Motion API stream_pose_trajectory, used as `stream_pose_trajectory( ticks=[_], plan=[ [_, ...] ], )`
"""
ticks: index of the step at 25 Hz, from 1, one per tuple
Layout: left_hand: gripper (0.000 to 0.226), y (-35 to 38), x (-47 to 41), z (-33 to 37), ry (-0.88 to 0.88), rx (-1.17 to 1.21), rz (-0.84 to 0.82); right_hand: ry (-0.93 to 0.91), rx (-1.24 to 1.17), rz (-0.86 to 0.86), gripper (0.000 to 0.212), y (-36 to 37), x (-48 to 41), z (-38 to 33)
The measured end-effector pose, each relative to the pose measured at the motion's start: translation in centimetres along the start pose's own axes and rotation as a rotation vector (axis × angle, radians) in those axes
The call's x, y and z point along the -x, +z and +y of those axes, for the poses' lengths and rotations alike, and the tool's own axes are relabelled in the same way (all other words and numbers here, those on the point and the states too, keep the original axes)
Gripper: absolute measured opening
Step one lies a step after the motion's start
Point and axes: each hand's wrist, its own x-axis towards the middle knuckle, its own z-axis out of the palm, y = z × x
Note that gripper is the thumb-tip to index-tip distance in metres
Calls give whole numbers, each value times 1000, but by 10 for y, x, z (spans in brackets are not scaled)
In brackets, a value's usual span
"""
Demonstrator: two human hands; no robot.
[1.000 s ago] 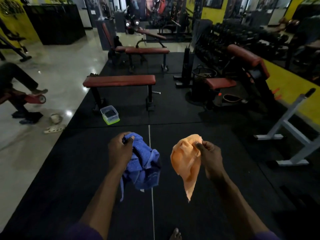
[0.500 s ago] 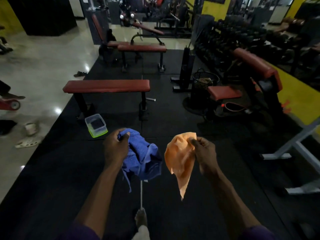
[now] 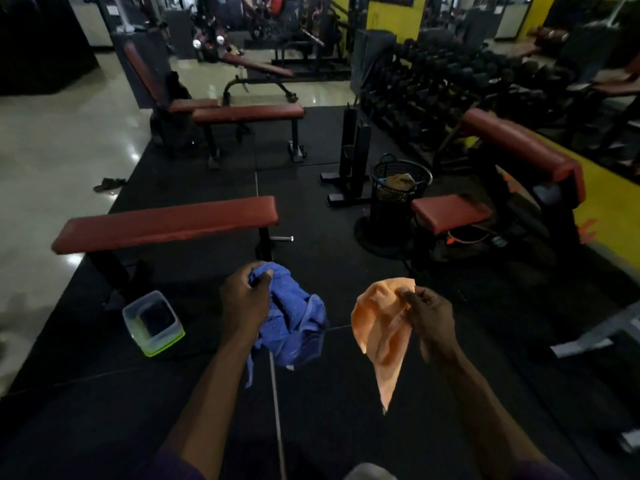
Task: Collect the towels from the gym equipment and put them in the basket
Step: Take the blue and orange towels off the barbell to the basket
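Left hand: gripping bunched blue towel.
Right hand: pinching hanging orange towel.
Basket: ahead, seemingly holding cloth.

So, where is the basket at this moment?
In the head view the black basket stands on the floor mat, ahead and right of centre, between a black upright stand and a small red seat pad.

A clear container with a green lower edge sits on the black mat. Dark sandals lie on the glossy pale floor, just beside the mat's edge. Dumbbells fill a rack far right.
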Motion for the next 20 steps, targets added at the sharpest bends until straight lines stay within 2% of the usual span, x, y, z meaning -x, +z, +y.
stream_pose_trajectory(
  ticks=[6,11,20],
  plan=[
    [11,103,-177,13,52,11,-36,-15,-23,59,9,45,-194,-31],
    [18,191,-317,29,-25,15,-73,-64,-15,83,8,67,-347,-74],
    [13,368,-530,46,-3,41,-99,-20,30,90,11,95,-593,-119]
  ],
)
